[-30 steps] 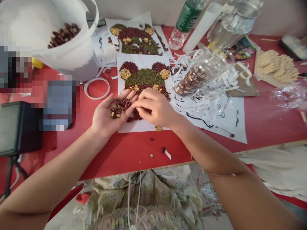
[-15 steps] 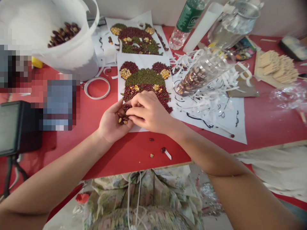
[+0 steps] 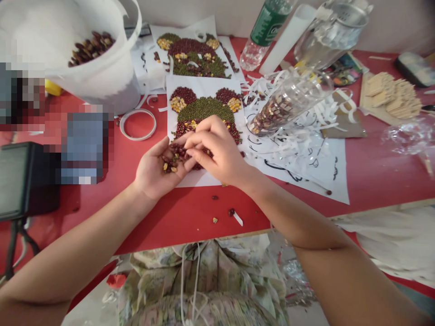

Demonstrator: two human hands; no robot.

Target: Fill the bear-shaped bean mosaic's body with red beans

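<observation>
My left hand [image 3: 152, 174] is turned palm up and cupped around a small heap of red beans and corn kernels [image 3: 172, 165]. Above its fingertips, my right hand [image 3: 217, 151] has thumb and fingers pinched together; whatever is between them is too small to make out. Both hands are over the lower part of a white sheet carrying an animal-face seed picture [image 3: 205, 110], made of green beans, red beans and yellow corn. The picture's lower part is mostly hidden by my hands.
A white bucket [image 3: 125, 86] of dark nuts stands left, near a tape ring [image 3: 137, 125]. Another seed picture [image 3: 193, 50] lies behind. To the right are a clear jar [image 3: 288, 104] of beans, paper strips and a water bottle [image 3: 268, 27]. Loose beans [image 3: 215, 198] dot the red table.
My left hand has shifted slightly left, showing more of the beans in its palm. My right hand has drawn a little right, its fingers now bunched in a pinch.
</observation>
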